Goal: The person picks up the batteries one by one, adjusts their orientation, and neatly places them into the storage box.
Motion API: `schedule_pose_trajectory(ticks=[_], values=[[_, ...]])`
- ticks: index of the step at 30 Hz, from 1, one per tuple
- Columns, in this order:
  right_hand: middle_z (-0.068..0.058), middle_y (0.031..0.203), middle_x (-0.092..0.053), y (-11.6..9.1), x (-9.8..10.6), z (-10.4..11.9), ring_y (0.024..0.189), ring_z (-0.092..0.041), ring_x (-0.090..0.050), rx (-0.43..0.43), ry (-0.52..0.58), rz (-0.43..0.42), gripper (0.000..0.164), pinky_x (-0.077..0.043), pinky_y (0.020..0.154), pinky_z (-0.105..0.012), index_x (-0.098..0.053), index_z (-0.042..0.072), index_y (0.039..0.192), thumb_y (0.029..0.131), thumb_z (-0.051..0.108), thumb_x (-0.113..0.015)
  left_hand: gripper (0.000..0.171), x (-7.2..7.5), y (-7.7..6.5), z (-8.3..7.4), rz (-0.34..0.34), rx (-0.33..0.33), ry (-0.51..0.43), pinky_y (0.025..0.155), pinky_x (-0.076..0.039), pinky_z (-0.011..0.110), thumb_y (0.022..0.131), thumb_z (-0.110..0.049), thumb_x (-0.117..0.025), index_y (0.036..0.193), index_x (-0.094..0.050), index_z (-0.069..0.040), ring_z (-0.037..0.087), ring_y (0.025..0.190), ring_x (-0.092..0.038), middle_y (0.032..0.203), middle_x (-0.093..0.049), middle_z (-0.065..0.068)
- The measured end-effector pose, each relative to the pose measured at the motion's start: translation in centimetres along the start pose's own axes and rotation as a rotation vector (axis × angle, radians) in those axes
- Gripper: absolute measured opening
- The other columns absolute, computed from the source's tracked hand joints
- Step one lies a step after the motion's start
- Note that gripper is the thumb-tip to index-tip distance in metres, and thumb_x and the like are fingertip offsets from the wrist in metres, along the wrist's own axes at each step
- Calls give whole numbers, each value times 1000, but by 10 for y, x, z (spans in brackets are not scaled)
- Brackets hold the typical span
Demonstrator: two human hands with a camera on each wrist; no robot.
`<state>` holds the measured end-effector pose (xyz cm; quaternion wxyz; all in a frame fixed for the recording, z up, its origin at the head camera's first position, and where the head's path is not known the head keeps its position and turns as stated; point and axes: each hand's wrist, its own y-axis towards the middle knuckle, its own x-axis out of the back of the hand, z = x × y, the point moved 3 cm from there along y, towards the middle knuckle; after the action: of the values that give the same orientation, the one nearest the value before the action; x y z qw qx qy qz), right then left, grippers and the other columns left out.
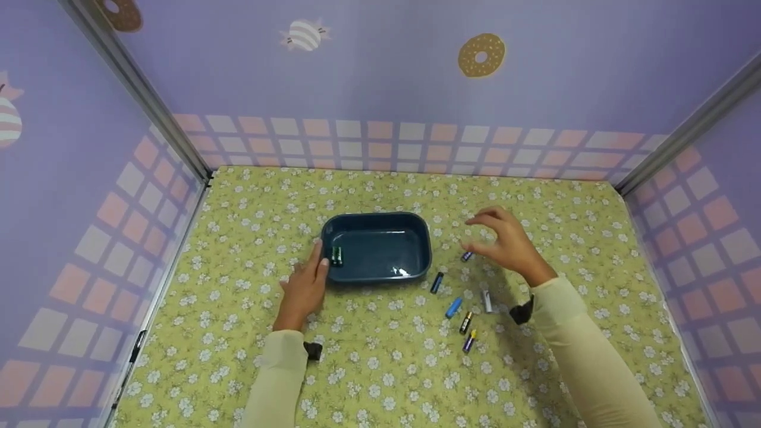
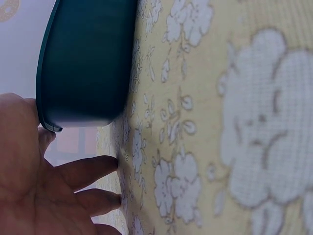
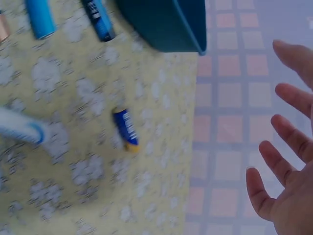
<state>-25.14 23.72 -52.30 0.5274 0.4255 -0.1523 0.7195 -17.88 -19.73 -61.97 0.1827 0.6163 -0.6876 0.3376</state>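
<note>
A dark teal rectangular dish (image 1: 377, 279) stands on the floral cloth, with a pair of green batteries (image 1: 337, 256) at its left end. My left hand (image 1: 304, 291) touches the dish's left rim; in the left wrist view the other fingers (image 2: 93, 172) reach down to the cloth. To the right of the dish my right hand (image 1: 505, 241) hovers with fingers spread and holds nothing. Partly hidden under it in the head view is a small blue battery (image 3: 125, 129) with a yellow end. A dark battery with a blue band (image 1: 437, 282) lies near the dish's front right corner.
More batteries lie on the cloth in front of the right hand: a light blue one (image 1: 453, 307), a white one (image 1: 487, 301), a black and gold one (image 1: 465, 322), and a purple one with a yellow end (image 1: 469, 341). Purple walls (image 1: 380, 71) enclose the table at back and sides.
</note>
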Motion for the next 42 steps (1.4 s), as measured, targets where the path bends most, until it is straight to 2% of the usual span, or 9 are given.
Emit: schedule_pose_trajectory(ticks=[4,8,13,18,26,35,42], values=[[-12,136,-57,-20,-2,-13,128,-36,-50,-28,19,44,46,-41,104,-64,-72,20,127,87,40,-83,66,0,0,0,-4,-13,-2,111,11,82,105,-69,-19,163,-1,-46,51,155,-4,170,-22,10],[-9,138,-56,-39,-4,-24,129,-35,-50,-41,31,77,50,-41,104,-65,-71,22,129,85,42,-84,65,0,0,0,2,-4,2,111,11,81,104,-70,-18,162,1,-48,51,156,-4,171,-21,10],[-10,136,-57,-58,-7,-38,126,-34,-53,-30,43,87,51,-43,102,-64,-71,21,128,82,39,-87,65,1,0,0,6,3,-3,111,11,81,105,-69,-20,163,0,-48,51,156,-4,170,-24,11],[-10,136,-57,-73,-12,-49,127,-34,-51,-49,60,99,56,-42,102,-64,-71,18,128,80,43,-88,66,1,0,0,13,7,-3,111,11,81,105,-69,-19,163,0,-45,51,156,-4,169,-24,12],[-9,138,-55,-91,-26,-60,129,-36,-50,-74,91,155,63,-43,103,-65,-70,13,130,77,41,-90,67,0,0,1,8,-4,-15,111,11,81,104,-70,-19,164,-1,-45,51,156,-3,170,-23,11],[-6,137,-55,-105,-38,-66,129,-33,-48,-73,64,176,65,-44,101,-61,-71,15,129,74,41,-92,67,1,-2,1,7,-6,-29,112,12,80,105,-69,-22,164,-3,-44,50,156,-3,170,-24,11],[-8,142,-54,-112,-44,-70,132,-33,-44,-117,60,207,66,-43,101,-63,-69,22,132,73,43,-92,67,1,-1,0,6,4,-2,111,11,81,105,-69,-19,164,-1,-44,51,156,-4,170,-23,11]])
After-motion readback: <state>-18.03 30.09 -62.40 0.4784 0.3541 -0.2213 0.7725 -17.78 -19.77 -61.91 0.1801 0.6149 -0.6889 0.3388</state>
